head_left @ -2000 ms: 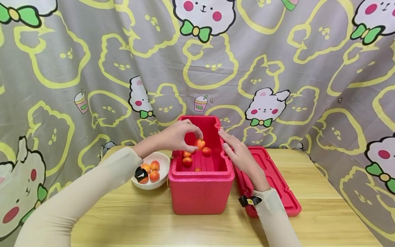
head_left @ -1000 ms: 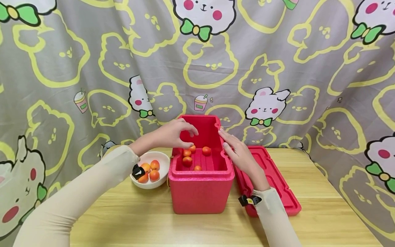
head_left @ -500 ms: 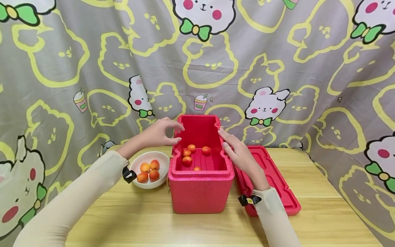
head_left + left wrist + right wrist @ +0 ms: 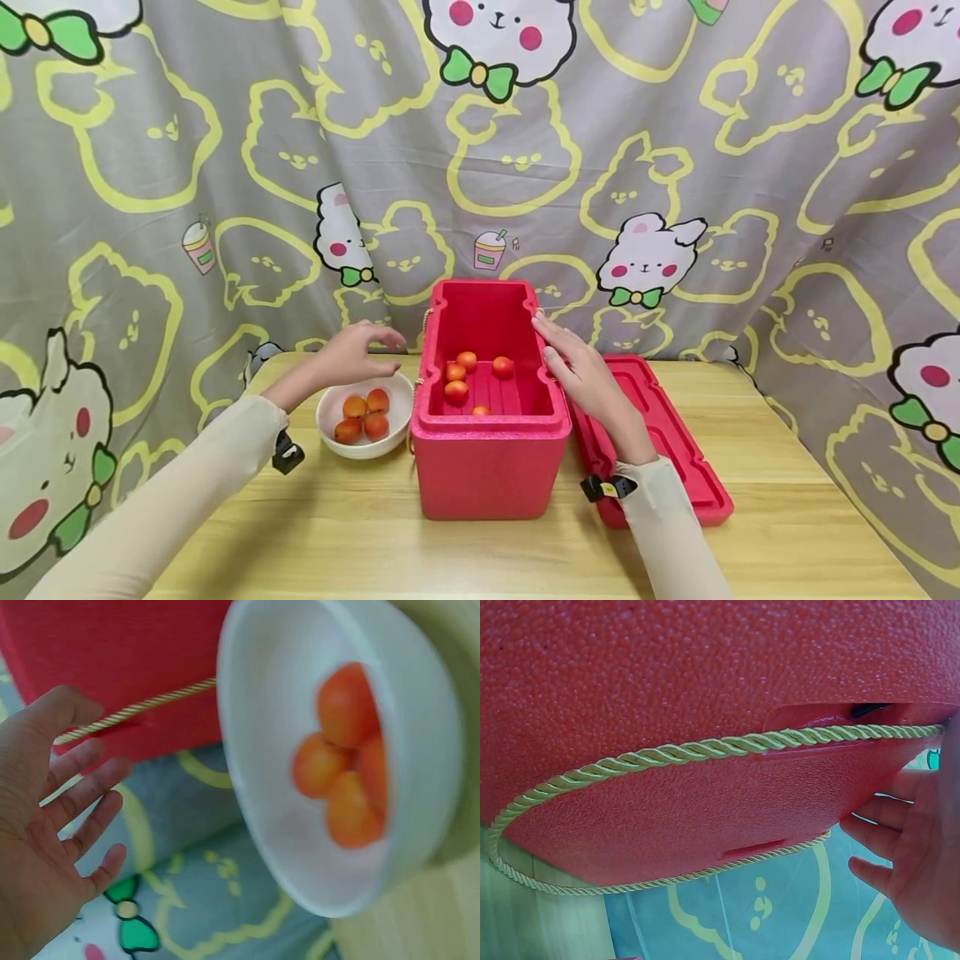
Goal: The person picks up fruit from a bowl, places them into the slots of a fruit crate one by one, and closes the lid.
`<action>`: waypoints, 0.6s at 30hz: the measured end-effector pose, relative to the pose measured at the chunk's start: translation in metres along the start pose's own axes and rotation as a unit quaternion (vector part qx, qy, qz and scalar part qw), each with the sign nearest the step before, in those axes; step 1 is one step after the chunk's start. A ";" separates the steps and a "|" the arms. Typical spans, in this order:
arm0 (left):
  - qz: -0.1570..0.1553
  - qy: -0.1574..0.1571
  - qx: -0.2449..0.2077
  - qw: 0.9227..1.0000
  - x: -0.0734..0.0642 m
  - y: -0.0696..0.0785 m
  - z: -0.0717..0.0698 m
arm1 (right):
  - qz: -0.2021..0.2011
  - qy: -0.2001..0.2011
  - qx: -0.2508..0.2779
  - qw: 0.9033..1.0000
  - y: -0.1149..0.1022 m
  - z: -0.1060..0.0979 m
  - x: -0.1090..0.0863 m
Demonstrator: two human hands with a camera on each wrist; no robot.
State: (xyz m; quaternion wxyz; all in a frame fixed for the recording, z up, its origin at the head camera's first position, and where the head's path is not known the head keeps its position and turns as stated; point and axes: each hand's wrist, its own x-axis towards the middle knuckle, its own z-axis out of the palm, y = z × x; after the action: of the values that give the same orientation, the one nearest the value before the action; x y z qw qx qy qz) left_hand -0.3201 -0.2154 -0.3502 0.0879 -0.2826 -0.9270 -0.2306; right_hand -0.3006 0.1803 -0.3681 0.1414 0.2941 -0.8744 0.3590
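Observation:
My left hand (image 4: 347,358) hovers above the back of a white bowl (image 4: 366,452), its fingers loosely spread and holding nothing. Several small orange-red fruits (image 4: 364,408), apricot-like in look, lie together in that bowl. The left wrist view has the empty left hand (image 4: 45,817) beside the bowl (image 4: 259,772). A red foam box (image 4: 491,475) stands uncovered at the middle, with several more such fruits (image 4: 456,392) on its floor. My right hand (image 4: 581,375) rests on the box's right rim, fingers extended; in the right wrist view this hand (image 4: 911,840) lies along the box's side.
A red lid (image 4: 678,433) lies on the wooden table (image 4: 300,533) right of the box. Gold cord (image 4: 705,750) loops along the box's side in the right wrist view. A grey patterned curtain (image 4: 420,183) hangs behind the table.
My left hand has let go of a fruit inside the box, then drawn out leftward to above the bowl. The right hand has stayed on the rim.

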 end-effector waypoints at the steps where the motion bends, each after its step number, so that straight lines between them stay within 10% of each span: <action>1: 0.000 -0.003 0.005 1.000 -0.002 -0.003 0.003 | 0.002 0.000 0.000 1.000 0.000 0.000 -0.001; 18: -0.027 -0.054 0.076 0.995 -0.019 -0.032 0.027 | 0.005 0.002 0.001 1.000 0.002 0.001 -0.001</action>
State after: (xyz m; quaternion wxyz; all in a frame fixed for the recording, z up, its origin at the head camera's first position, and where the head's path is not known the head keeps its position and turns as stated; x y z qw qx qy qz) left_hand -0.3237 -0.2355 -0.3917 0.0525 -0.2617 -0.9526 -0.1459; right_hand -0.3010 0.1810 -0.3702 0.1408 0.2894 -0.8752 0.3611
